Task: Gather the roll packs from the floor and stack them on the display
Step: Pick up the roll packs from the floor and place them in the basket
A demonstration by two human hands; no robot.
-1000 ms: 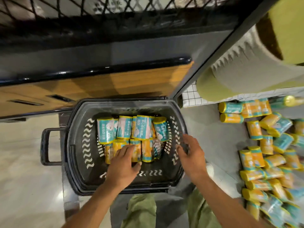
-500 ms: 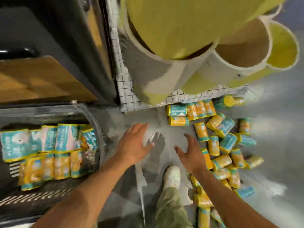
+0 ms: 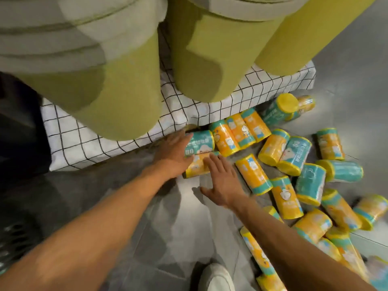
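Several yellow and teal roll packs lie scattered on the grey floor (image 3: 147, 217), spreading to the right. My left hand (image 3: 174, 153) lies with straight fingers against the left ends of a teal pack (image 3: 200, 142) and the yellow pack (image 3: 196, 166) below it. My right hand (image 3: 220, 181) is spread flat, its fingertips on the right part of that yellow pack. Neither hand has curled round a pack.
A low platform with a white grid-pattern cover (image 3: 126, 143) runs across just beyond the packs, carrying tall green and white cylinders (image 3: 126, 97). My white shoe (image 3: 216, 278) stands at the bottom. A dark basket edge (image 3: 12, 238) shows at the far left.
My view swung right from the basket with its packs to the floor pile. Both hands left the basket, reached forward and down, and now touch the nearest two packs.
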